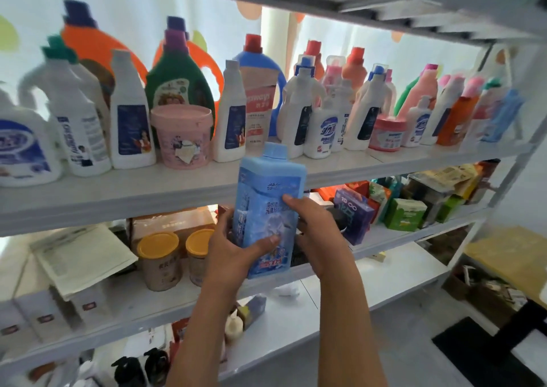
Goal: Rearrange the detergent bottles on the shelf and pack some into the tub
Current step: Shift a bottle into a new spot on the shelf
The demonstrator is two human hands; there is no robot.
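Observation:
A light blue rectangular detergent bottle (268, 197) stands upright in the air in front of the white shelf's (118, 191) edge. My left hand (233, 253) grips its lower left side, thumb across the label. My right hand (319, 232) holds its right side, fingers curled onto the front. The shelf carries a long row of detergent bottles: white ones (130, 111), a green one (177, 81), a blue one with a red cap (257, 69) and several pink and orange ones at the right. A pink tub (183, 135) with a lid stands among them.
A smaller pink tub (389, 133) stands further right on the same shelf. The shelf below holds two yellow-lidded cans (159, 259), cartons (404, 213) and papers (83, 256). Lower shelves hold small bottles and boxes. A table edge (515, 256) is at the right.

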